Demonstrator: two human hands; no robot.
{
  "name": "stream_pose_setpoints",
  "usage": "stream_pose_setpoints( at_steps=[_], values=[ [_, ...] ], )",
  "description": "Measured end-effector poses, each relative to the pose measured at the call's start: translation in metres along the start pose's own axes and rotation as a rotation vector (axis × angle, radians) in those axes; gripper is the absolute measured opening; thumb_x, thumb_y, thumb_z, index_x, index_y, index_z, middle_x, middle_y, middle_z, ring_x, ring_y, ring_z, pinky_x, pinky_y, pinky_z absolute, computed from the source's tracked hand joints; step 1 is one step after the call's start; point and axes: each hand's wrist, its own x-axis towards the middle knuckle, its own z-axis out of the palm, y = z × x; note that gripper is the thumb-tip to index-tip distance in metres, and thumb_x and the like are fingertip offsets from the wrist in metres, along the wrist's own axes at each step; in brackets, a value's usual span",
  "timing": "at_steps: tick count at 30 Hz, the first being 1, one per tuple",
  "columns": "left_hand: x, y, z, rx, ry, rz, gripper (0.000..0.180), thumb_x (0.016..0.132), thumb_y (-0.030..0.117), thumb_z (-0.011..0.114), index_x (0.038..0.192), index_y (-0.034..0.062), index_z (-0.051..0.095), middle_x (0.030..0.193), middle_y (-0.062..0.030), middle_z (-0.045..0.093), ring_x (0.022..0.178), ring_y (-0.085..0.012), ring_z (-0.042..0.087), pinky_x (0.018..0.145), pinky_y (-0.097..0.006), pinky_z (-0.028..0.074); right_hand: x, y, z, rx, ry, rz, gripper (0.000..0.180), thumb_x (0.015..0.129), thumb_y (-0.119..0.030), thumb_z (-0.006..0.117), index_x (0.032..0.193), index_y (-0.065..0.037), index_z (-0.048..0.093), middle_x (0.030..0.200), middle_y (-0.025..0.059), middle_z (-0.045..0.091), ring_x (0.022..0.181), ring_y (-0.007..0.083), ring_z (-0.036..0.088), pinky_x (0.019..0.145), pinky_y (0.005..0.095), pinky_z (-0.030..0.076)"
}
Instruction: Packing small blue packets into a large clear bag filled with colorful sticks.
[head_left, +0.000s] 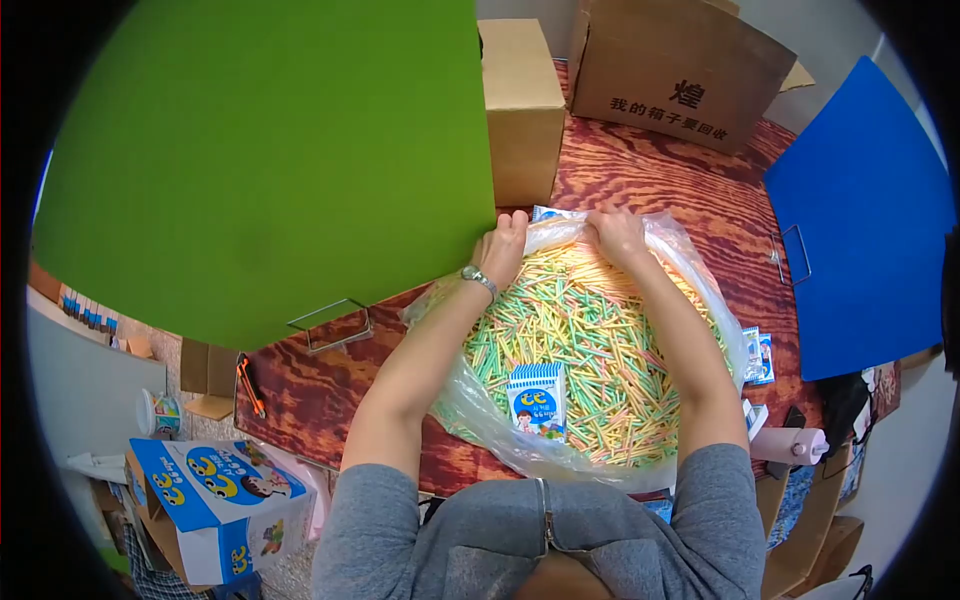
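Note:
A large clear plastic bag (737, 350) lies wide open on the table, filled with thin pastel sticks (590, 340) in yellow, green and pink. Its far rim is bunched in both hands. My left hand (503, 248), with a watch (479, 281) on the wrist, is closed on the rolled plastic. To its right, my right hand (620, 237) pinches the same rim, fingers curled over it. On the near part of the sticks rests a stack of small blue-and-white packets (537, 402). Another blue-and-white packet (545, 213) shows partly behind the far rim.
A green panel (270, 170) stands at left, a blue panel (860, 230) at right. Cardboard boxes (680, 75) stand at the back. More packets (760, 358) and a pink bottle (790, 444) lie right. An orange cutter (250, 385) and a printed carton (225, 510) are at left.

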Motion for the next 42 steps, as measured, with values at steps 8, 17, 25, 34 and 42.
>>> stream_pose_setpoints(
  at_steps=[8,17,25,34,42],
  values=[
    [0.011,0.046,0.022,-0.081,0.233,0.502,0.016,0.08,0.017,0.063,0.094,0.0103,0.06,0.096,-0.0085,0.057,0.09,-0.0271,0.056,0.074,-0.042,0.044,0.026,0.011,0.011,0.341,-0.18,0.209,0.032,0.094,-0.036,0.051,0.104,-0.008,0.063,0.097,0.0175,0.067,0.092,0.0363,0.064,0.081,0.046,0.049],
    [0.047,0.022,0.043,0.07,0.02,0.366,0.022,0.084,0.018,0.061,0.105,0.0166,0.067,0.097,-0.0071,0.056,0.09,-0.0268,0.053,0.072,-0.04,0.042,-0.019,0.04,-0.035,0.367,0.055,-0.172,0.035,0.084,-0.024,0.066,0.115,-0.013,0.057,0.114,0.0151,0.057,0.109,0.0351,0.054,0.092,0.0434,0.044],
    [0.06,0.023,0.045,0.021,-0.245,0.288,0.042,0.08,0.006,0.061,0.122,0.0113,0.057,0.109,-0.0157,0.056,0.102,-0.0354,0.057,0.083,-0.047,0.048,-0.025,0.073,-0.028,0.259,0.001,0.03,0.019,0.086,-0.015,0.062,0.105,-0.012,0.064,0.094,0.0135,0.063,0.089,0.0316,0.064,0.079,0.0437,0.05],
    [0.072,0.023,0.041,0.033,-0.415,0.269,0.031,0.083,0.012,0.057,0.113,0.0066,0.065,0.112,-0.0153,0.058,0.106,-0.0359,0.055,0.089,-0.043,0.048,-0.017,0.106,0.006,0.358,0.129,0.113,0.02,0.087,-0.024,0.061,0.103,-0.013,0.064,0.093,0.0124,0.066,0.094,0.0319,0.061,0.085,0.0423,0.048],
    [0.069,0.0,0.054,-0.06,-0.367,0.235,0.032,0.09,0.029,0.054,0.11,0.007,0.068,0.109,-0.0144,0.059,0.105,-0.0338,0.054,0.091,-0.043,0.046,-0.008,0.095,-0.011,0.317,-0.114,0.15,0.037,0.093,-0.041,0.053,0.122,-0.019,0.061,0.117,0.0153,0.064,0.115,0.033,0.055,0.1,0.0451,0.041]
  ],
)
